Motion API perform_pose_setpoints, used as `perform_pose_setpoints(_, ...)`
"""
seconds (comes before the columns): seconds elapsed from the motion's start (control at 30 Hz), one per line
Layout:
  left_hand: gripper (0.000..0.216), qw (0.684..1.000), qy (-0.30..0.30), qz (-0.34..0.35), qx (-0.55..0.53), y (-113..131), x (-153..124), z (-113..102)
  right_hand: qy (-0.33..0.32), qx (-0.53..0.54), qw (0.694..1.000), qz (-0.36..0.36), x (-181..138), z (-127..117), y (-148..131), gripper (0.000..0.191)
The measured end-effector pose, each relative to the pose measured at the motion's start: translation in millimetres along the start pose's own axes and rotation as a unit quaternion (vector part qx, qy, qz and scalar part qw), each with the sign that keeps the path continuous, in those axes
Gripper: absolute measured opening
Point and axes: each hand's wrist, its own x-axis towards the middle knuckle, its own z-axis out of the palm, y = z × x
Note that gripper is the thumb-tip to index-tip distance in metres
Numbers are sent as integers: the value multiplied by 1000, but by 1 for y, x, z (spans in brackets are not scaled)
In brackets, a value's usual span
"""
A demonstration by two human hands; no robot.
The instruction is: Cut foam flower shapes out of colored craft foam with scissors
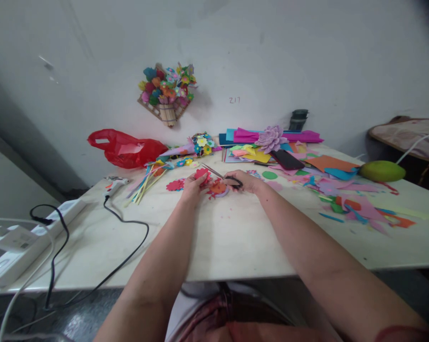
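1. Left hand (192, 184) pinches red scalloped paper flower cutout (202, 175), table (235, 232) centre, far side.
2. Right hand (245, 181) closed on black-handled scissors (224, 178), blades at cutout.
3. Orange paper scraps (217, 188) lie beneath.

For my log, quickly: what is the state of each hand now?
Left hand: closed on a red paper flower.
Right hand: closed on scissors.

The white wall (307, 57) bears the small handwritten mark "Z17" beside the paper-flower basket (167, 92).
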Motion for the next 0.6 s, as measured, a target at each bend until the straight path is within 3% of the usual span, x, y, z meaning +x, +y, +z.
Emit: perform_pose_setpoints(0.6, 32, 999, -10, 7, 33, -2, 0, 0, 3, -42, 999, 5, 1, 0, 2, 30)
